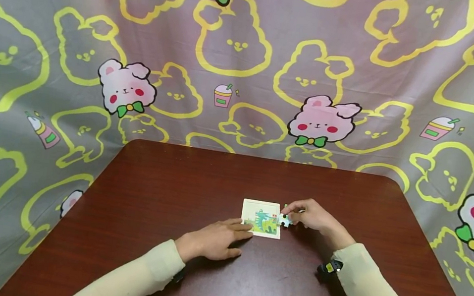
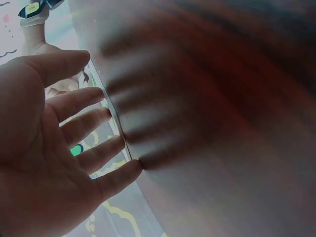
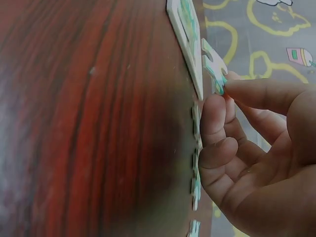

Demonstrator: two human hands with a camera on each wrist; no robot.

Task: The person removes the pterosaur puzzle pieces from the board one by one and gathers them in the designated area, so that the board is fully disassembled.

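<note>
A small square jigsaw board [image 1: 249,208] with a pale frame and a green and yellow picture lies on the table. My left hand [image 1: 217,240] has its fingers extended, the tips at the board's lower left corner; in the left wrist view the fingers are spread. My right hand [image 1: 316,218] is just off the board's right edge and pinches a jigsaw piece [image 3: 215,63] between thumb and fingers. That piece is tilted and raised above the table in the right wrist view. Below the hand, several loose jigsaw pieces [image 3: 196,185] lie in a row, seen edge-on.
The dark reddish-brown wooden table [image 1: 179,175] has rounded far corners. Behind and beside it hangs a grey curtain [image 1: 253,90] printed with yellow outlines and cartoon rabbits. A black wrist device [image 1: 329,268] sits by the right sleeve's cuff.
</note>
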